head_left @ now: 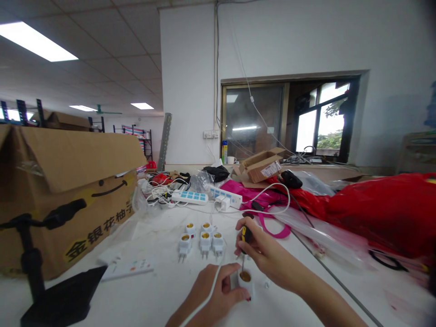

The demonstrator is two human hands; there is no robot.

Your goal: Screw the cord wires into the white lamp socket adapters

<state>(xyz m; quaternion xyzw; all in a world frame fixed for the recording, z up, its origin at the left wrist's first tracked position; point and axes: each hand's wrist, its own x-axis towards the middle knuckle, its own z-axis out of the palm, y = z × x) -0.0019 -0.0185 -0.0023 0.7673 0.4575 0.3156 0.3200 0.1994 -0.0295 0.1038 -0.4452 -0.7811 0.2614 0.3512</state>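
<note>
My right hand (254, 243) is closed around the black and yellow handle of a screwdriver (245, 234), whose shaft points down into the brass-coloured opening of a white lamp socket adapter (245, 284). With thumb and fingers, my left hand (220, 288) grips that adapter from its left side on the white table. Beyond my hands stand several similar lamp socket adapters (205, 238), some with plug pins toward me. A white cable (214, 286) crosses in front of my left hand. Beside the held adapter on the right lies a small clear or shiny piece (266, 285).
A large cardboard box (102, 190) stands at the left, with a black stand (34, 259) before it. Power strips (190, 196) and tangled cables lie at the back. Red plastic bags (384, 213) cover the right side. A white panel (127, 269) rests at the left.
</note>
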